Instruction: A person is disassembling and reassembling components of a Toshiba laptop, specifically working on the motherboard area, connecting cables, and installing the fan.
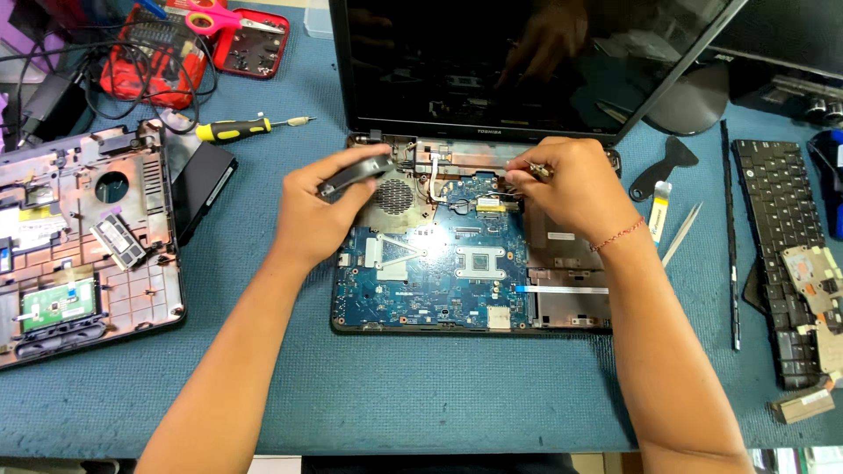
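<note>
We hold the dark, flat plastic cooling-fan housing in our left hand, thumb on top and fingers curled beneath it, so the hand is closed on the part and keeps it raised just above the round perforated metal fan grille at the upper-left corner of the blue laptop motherboard. We judge the housing to be light and fairly stiff, with smooth faces that can slip and thin walls that may flex or crack; grip it by its outer edges, as here, and keep fingertips off any blades or leads. Our right hand is closed in a pinch on something small and metallic at the fingertips, directly over the black cables near the hinge edge of the opened black laptop base; what the small item is we cannot tell. The board beneath both hands is fragile, so we rest no weight on it. Beyond our left hand, well apart, lies a yellow-and-black-handled screwdriver, and farther left a removed grey laptop bottom cover. Outboard of our right hand lie a black plastic pry tool, pale tweezers and a detached black keyboard, all on the blue work mat.
</note>
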